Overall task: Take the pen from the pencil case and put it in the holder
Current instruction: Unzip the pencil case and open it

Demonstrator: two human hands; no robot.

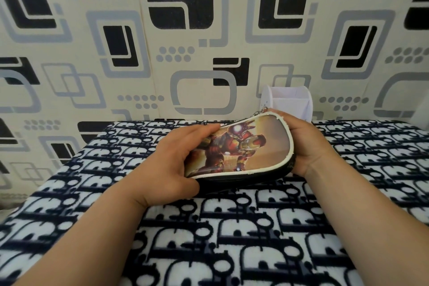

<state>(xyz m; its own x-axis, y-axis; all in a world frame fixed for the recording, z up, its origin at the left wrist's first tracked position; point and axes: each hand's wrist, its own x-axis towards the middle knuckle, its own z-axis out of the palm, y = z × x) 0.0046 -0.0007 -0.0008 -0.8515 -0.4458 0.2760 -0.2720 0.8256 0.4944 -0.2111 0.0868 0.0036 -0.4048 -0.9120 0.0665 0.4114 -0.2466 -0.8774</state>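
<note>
- No brand, label or readable writing shows anywhere; the pencil case (241, 146) carries only a printed picture of a red-and-gold armoured figure on its top face, edged with white piping over a black side.
- The pencil case's long axis runs left to right across the view, a little tilted: its right end is raised and farther from the camera, its left end lower and nearer. The picture side faces up and toward the camera.
- The left hand (176, 160) grips the left end of the pencil case, fingers laid over the top face and thumb pressed under the near edge.
- The right hand (304, 144) clasps the right end, fingers curled around the far rim and palm against the rounded end.
- A small metal chain (261, 111), apparently the zip pull, sticks up at the far rim; whether the zip is open or shut cannot be made out.
- The pen is not visible; the case's inside is hidden.
- The holder (285, 102), a white box-shaped cup, stands behind the case near the wall, its lower part hidden by the case and the right hand; its contents cannot be seen.
- Everything sits over a table covered by a fuzzy black-and-white patterned cloth (232, 239), whose repeated motif is too stylised to read as letters.
- Behind is wallpaper (162, 53) with black and grey rounded rectangles and dots.
- Both forearms are cut off by the lower frame edge.
</note>
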